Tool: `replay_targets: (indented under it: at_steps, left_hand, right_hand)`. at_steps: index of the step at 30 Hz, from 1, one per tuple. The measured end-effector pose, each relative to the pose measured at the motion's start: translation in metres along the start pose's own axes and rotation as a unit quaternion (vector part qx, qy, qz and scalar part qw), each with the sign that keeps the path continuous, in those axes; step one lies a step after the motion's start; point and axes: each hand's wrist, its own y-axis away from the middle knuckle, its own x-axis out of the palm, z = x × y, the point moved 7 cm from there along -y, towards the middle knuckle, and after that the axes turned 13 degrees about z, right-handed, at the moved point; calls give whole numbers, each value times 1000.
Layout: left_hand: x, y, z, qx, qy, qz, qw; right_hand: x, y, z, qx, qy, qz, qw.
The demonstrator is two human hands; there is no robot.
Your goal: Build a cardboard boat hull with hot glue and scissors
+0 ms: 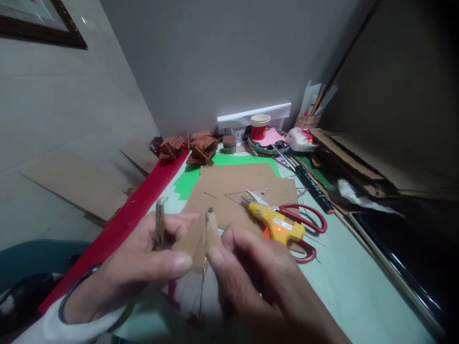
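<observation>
Both hands grip a folded cardboard piece (196, 241) that narrows toward its dark top, with a seam running down its middle. Its lower part is whitish with red patches. My left hand (132, 260) presses its thumb on the left side, and a small dark strip (159, 224) stands up by its fingers; what holds the strip is hidden. On the right side, my right hand (247, 267) pinches the piece near the seam. Just beyond the right hand lie a yellow glue gun (276, 223), its orange light lit, and red-handled scissors (303, 216).
A flat cardboard sheet (222, 188) with a clear set square (247, 193) lies over green paper (184, 184). Brown model pieces (202, 148), a red paper cup (259, 128) and a jar (229, 144) line the back. Stacked cardboard (358, 160) and a black marker (313, 186) are on the right.
</observation>
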Motion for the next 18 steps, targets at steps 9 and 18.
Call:
replay_targets:
  at_steps: [9, 18]
  left_hand:
    - [5, -1, 4, -10, 38, -21, 999]
    - [2, 6, 9, -32, 11, -20, 999]
  right_hand:
    - [0, 5, 2, -30, 23, -17, 999]
    - [2, 11, 0, -43, -1, -39, 998]
